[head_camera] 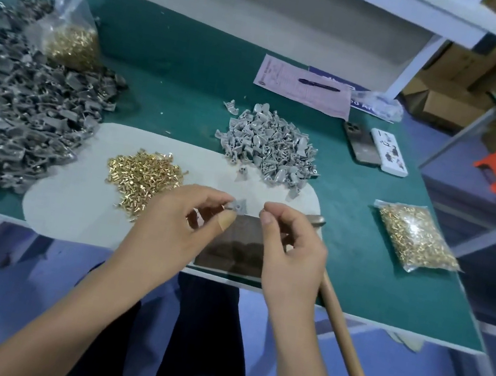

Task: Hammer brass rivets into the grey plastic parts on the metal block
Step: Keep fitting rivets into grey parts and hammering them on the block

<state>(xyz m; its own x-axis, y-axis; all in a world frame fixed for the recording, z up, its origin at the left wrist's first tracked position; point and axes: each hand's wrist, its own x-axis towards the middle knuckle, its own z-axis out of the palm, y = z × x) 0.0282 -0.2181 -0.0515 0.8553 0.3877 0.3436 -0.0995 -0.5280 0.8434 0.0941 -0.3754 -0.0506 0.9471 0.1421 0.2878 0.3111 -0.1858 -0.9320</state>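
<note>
My left hand pinches a small grey plastic part between thumb and fingertips, just above the far edge of the dark metal block. My right hand hovers right of the part with thumb and forefinger pinched together; whether a rivet sits between them is too small to tell. A loose pile of brass rivets lies on the white mat to the left. Beyond the block is a pile of light grey parts. The hammer lies under my right hand, its wooden handle reaching off the table's front edge.
A big heap of darker grey parts fills the left of the green table. Bags of rivets sit at back left and at right. A paper with a pen, a phone and a white box lie further back.
</note>
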